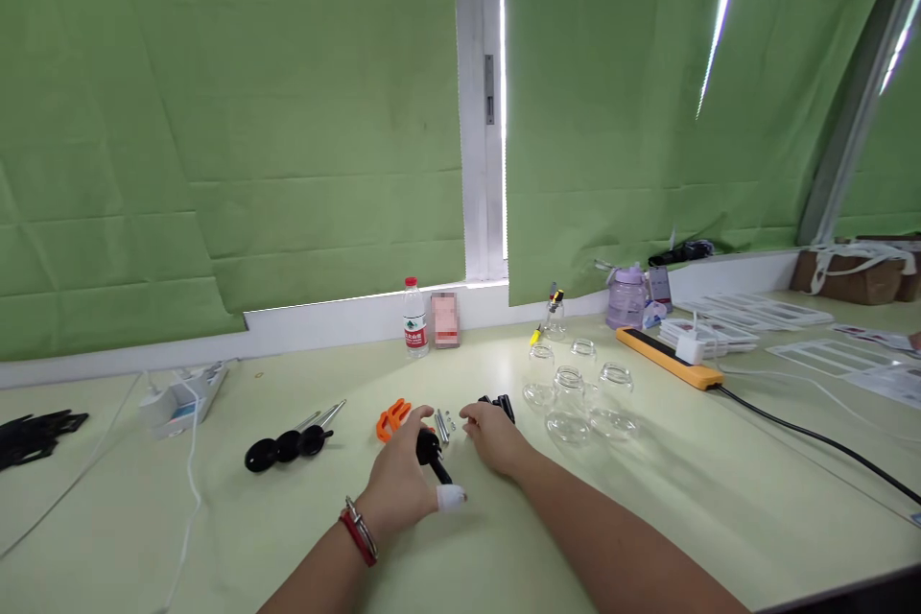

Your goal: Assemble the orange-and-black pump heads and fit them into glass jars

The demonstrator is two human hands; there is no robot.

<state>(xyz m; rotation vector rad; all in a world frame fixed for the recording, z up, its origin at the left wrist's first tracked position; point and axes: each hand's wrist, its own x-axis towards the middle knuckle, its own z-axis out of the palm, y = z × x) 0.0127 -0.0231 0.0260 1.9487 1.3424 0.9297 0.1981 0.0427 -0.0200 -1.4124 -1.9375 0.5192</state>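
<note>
My left hand (404,478), its thumb tip wrapped in white, is closed round a black plastic part (430,447) with a round head and a short stem. My right hand (496,436) is lowered to the table just right of it, fingertips drawn together; what they hold, if anything, is hidden. Small metal rods (441,426) and tiny bits lie between the hands. Behind my right fingers, black pieces (507,406) are partly covered. Orange plastic pieces (392,417) rest beyond my left hand. Farther left lie black round-headed parts (288,447) with metal rods.
Several clear glass jars (568,408) stand right of my right hand. An orange power strip (666,360) trails a black cable. A water bottle (415,321) and a phone (445,318) stand at the back. Black gloves (35,436) and a white power strip (179,403) are left.
</note>
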